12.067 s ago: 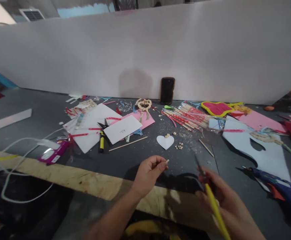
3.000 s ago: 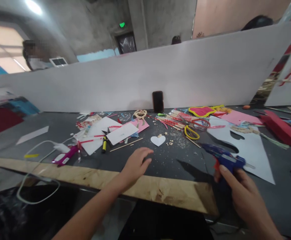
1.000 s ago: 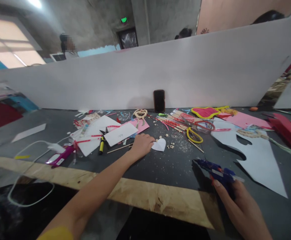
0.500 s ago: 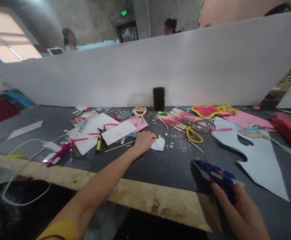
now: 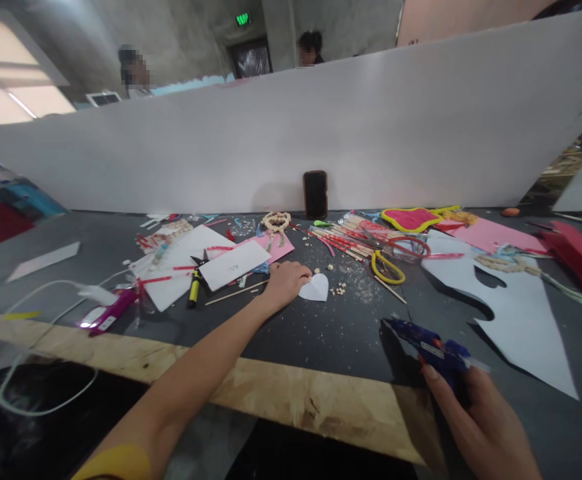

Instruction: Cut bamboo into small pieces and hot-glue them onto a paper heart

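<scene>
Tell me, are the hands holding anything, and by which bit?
The right hand holds the glue gun by its handle. The left hand, at the heart: can't tell.

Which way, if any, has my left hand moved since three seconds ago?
Yes. Judged against the black phone, your left hand has moved forward, nearer the phone, and is now at the left side of the white heart.

Left of the paper heart (image 5: 315,289), pliers (image 5: 194,288) are laid; right, scissors (image 5: 381,253). Behind the paper heart, a phone (image 5: 315,195) is propped.
</scene>
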### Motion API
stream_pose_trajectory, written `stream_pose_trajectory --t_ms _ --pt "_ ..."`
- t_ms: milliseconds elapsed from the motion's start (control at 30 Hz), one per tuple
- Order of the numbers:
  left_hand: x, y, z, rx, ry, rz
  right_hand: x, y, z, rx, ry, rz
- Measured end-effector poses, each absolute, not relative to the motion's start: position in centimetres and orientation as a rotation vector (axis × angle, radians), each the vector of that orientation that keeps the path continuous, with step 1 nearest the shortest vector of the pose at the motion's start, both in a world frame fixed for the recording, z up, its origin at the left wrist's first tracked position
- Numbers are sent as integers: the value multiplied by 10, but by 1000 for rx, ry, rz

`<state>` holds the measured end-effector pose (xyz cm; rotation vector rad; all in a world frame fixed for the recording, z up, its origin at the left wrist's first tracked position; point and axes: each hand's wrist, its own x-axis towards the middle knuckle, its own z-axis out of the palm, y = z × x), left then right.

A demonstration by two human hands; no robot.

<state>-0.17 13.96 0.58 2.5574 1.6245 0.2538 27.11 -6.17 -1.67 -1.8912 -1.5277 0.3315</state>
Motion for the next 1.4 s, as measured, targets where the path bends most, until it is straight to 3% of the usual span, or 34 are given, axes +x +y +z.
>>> stream_pose_trajectory --t_ms 733,967,1167,1400 --pt "-8 135 1 2599 1559 314 270 -60 -13 -1846 -1523 305" --pt "-24 104 5 2687 1368 307 267 -57 -9 -2017 -1337 303" --pt "-35 87 0 2770 1190 186 271 -52 0 -1978 -1357 412" --pt "-43 74 7 2791 1114 205 271 -35 27 -1830 -1359 766"
